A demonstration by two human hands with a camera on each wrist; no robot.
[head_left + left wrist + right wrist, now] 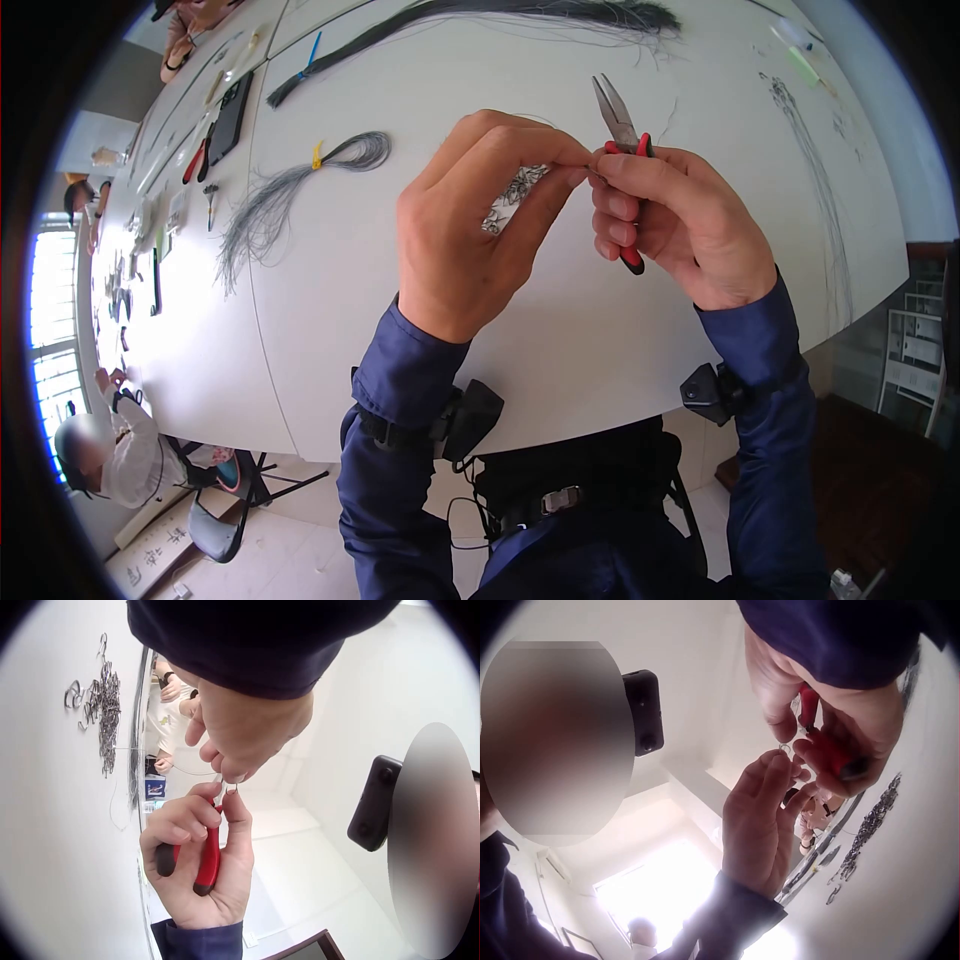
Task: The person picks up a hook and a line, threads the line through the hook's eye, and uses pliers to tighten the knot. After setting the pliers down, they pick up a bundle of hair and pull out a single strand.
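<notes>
My left hand (455,235) pinches the end of a thin wire (193,772) between thumb and forefinger. Its fingertips meet those of my right hand (700,215), whose thumb and forefinger are right at the wire too. Needle-nose pliers (618,118) with red and black handles lie in the right palm, gripped by the curled fingers, their jaws pointing away from me. In the right wrist view a small wire loop (784,748) shows between the two hands' fingertips. Below the hands, a pile of small bent wire pieces (107,712) lies on the white table (560,350).
A long dark wire bundle (430,14) stretches along the far side. To the left lies a looped grey wire bundle (285,190) with a yellow tie. Loose long wires (815,170) lie on the right. Another red-handled tool (197,160) and a black tray (232,115) sit farther left. Other people sit around.
</notes>
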